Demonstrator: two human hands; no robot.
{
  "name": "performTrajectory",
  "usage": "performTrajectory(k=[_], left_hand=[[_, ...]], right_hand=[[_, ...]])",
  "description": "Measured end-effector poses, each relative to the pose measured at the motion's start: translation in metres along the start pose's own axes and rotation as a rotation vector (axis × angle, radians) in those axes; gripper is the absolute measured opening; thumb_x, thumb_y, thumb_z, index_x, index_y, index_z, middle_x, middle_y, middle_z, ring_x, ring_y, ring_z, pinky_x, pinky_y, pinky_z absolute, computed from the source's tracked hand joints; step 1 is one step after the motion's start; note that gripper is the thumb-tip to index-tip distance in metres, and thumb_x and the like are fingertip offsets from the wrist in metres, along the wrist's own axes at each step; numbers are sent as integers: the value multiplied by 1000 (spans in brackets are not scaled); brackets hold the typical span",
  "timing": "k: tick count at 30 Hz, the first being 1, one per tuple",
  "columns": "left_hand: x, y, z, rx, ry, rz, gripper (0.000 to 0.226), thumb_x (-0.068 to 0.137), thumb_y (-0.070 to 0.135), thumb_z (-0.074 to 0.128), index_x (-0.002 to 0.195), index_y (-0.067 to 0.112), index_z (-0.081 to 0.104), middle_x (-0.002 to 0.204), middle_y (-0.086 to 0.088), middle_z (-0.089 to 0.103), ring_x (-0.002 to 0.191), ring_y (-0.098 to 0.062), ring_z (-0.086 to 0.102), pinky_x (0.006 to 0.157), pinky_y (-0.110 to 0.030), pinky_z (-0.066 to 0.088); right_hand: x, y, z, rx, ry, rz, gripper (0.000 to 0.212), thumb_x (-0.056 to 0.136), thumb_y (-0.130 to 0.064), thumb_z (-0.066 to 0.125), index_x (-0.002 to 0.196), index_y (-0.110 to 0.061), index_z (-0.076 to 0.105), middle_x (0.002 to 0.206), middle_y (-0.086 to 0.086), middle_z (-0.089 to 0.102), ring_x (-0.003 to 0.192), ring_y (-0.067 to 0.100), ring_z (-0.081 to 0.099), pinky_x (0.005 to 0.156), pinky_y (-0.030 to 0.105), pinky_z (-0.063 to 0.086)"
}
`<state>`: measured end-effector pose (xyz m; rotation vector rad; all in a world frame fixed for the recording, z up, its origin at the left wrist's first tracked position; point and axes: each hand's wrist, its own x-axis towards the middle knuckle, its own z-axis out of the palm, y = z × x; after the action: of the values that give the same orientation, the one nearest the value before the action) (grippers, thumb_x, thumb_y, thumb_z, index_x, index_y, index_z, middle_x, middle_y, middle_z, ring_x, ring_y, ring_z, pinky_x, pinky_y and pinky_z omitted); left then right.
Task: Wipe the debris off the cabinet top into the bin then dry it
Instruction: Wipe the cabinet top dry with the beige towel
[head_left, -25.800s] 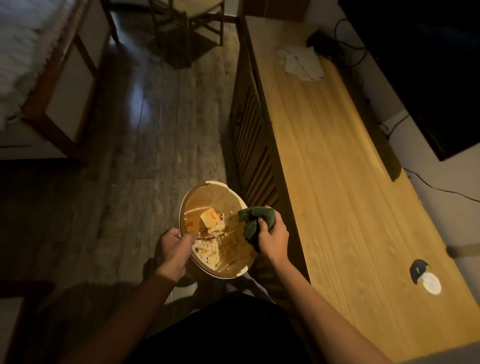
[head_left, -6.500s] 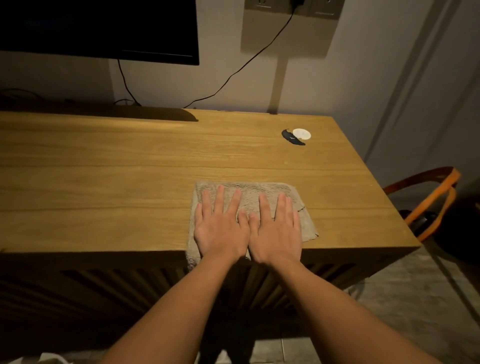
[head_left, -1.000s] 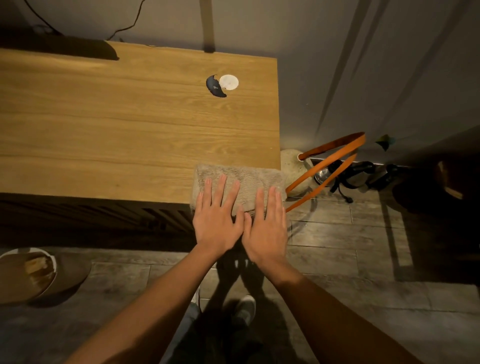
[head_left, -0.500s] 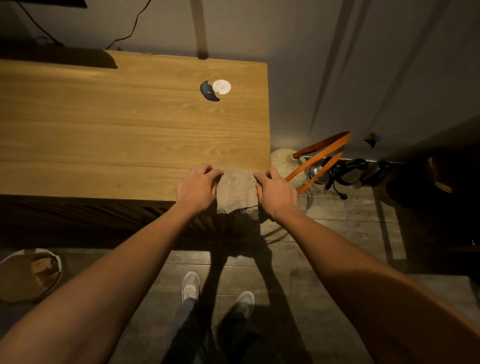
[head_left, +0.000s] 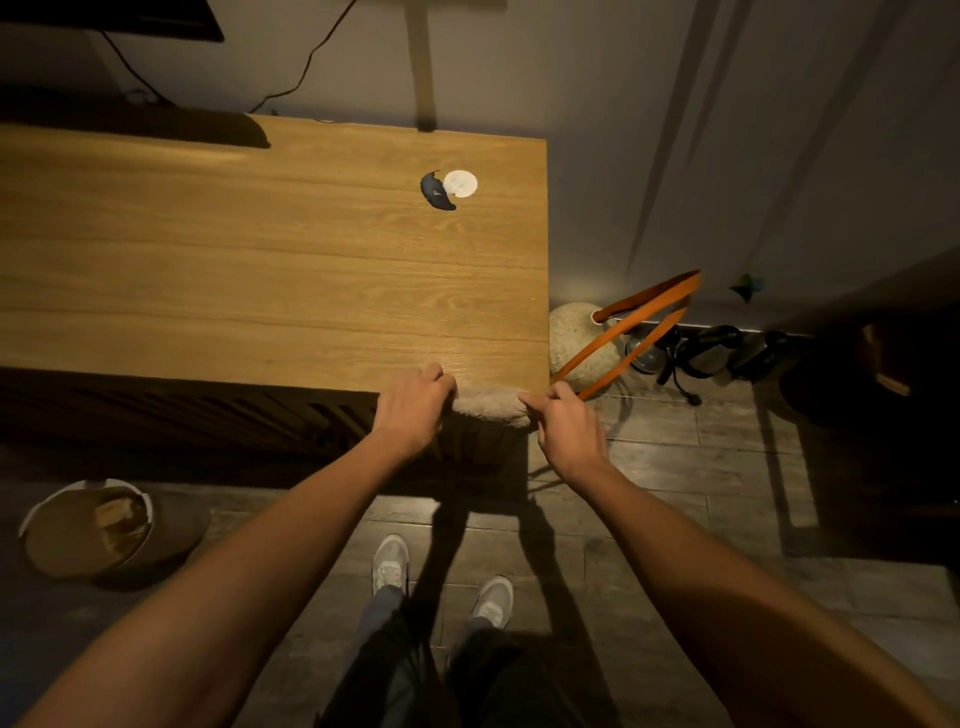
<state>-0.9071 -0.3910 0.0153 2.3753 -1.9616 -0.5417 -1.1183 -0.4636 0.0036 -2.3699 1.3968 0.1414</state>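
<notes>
The left hand (head_left: 413, 402) grips the left end of the beige towel (head_left: 488, 404) with curled fingers, at the front edge of the wooden cabinet's surface (head_left: 270, 270). The right hand (head_left: 563, 421) pinches the towel's right end between thumb and forefinger, right at the cabinet's front right corner. The towel is bunched into a narrow roll between the two hands and hangs partly over the edge (how far it drapes down the slatted front is lost in shadow). The surface looks bare apart from a small white disc (head_left: 460, 184) touching a dark curved object (head_left: 435, 191) near the back right. On the floor to the left, well apart from the hands, stands the bin (head_left: 88, 527), with pale scraps visible inside. To the right of the cabinet, on the floor by the wall, sits a round pale bag (head_left: 576, 338) with orange straps (head_left: 644, 301), and dark items lie beside it. A black cable (head_left: 306, 62) runs down the wall behind the cabinet. Below the arms, the person's light shoes (head_left: 390, 564) stand on the tiled floor.
</notes>
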Motion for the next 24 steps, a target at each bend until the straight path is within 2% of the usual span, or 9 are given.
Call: performTrajectory(k=[4, 7, 9, 11, 12, 13, 16, 20, 24], left_hand=[[-23, 4, 4, 37, -26, 24, 38, 90, 15, 68, 126, 21, 55, 124, -3, 52, 107, -21, 53, 76, -35, 53], [-35, 2, 2, 81, -12, 27, 37, 92, 20, 66, 126, 21, 52, 122, -5, 54, 103, -20, 54, 74, -32, 51], [-43, -1, 0, 120, -10, 24, 60, 85, 13, 74, 137, 23, 45, 125, -6, 55, 103, -20, 57, 76, -31, 52], [-54, -4, -4, 141, -32, 7, 87, 82, 10, 77, 154, 22, 29, 131, -10, 53, 106, -23, 59, 80, -33, 54], [-60, -5, -7, 157, -51, -5, 91, 82, 12, 77, 156, 21, 25, 132, -11, 51, 108, -24, 59, 83, -34, 54], [-68, -6, -9, 178, -71, -12, 85, 83, 16, 77, 154, 20, 31, 131, -11, 50, 108, -24, 58, 85, -33, 53], [-92, -11, -16, 201, -105, -40, 48, 89, 31, 71, 134, 18, 58, 124, -7, 51, 108, -22, 55, 85, -33, 49], [-123, -35, -36, 126, -28, -124, 43, 90, 45, 60, 126, 21, 61, 122, -1, 54, 113, -19, 48, 91, -35, 41], [-159, -78, -64, 34, 49, -190, 38, 85, 47, 60, 116, 25, 59, 118, 4, 48, 114, -16, 43, 95, -35, 39]], right_hand=[[-1, 4, -15, 26, -104, -57, 38, 102, -17, 58, 136, -31, 62, 119, 5, 55, 108, 26, 60, 86, 39, 53], [-9, 4, -20, -19, -175, -110, 40, 103, -26, 56, 142, -25, 53, 123, 9, 58, 108, 28, 61, 86, 42, 54], [-14, 2, -22, -58, -228, -125, 44, 102, -31, 55, 143, -19, 45, 126, 11, 58, 110, 29, 60, 89, 45, 53], [-19, -2, -25, -77, -292, -149, 50, 103, -32, 54, 147, -15, 41, 128, 12, 56, 113, 30, 58, 90, 44, 52], [-20, -6, -27, -77, -330, -172, 48, 103, -33, 53, 147, -14, 44, 127, 12, 56, 112, 28, 59, 90, 42, 52], [-21, -10, -30, -74, -364, -203, 43, 103, -32, 53, 141, -14, 51, 123, 12, 58, 110, 26, 59, 87, 38, 51], [-23, -30, -43, -58, -422, -272, 24, 99, -32, 58, 112, -16, 70, 98, 3, 67, 91, 17, 63, 76, 33, 51], [-19, -66, -58, -45, -412, -309, 20, 83, -40, 68, 93, -22, 65, 87, -2, 65, 79, 15, 62, 73, 40, 57], [-10, -112, -62, 40, -377, -394, 21, 77, -40, 75, 85, -27, 61, 97, -4, 56, 85, 13, 56, 68, 32, 50]])
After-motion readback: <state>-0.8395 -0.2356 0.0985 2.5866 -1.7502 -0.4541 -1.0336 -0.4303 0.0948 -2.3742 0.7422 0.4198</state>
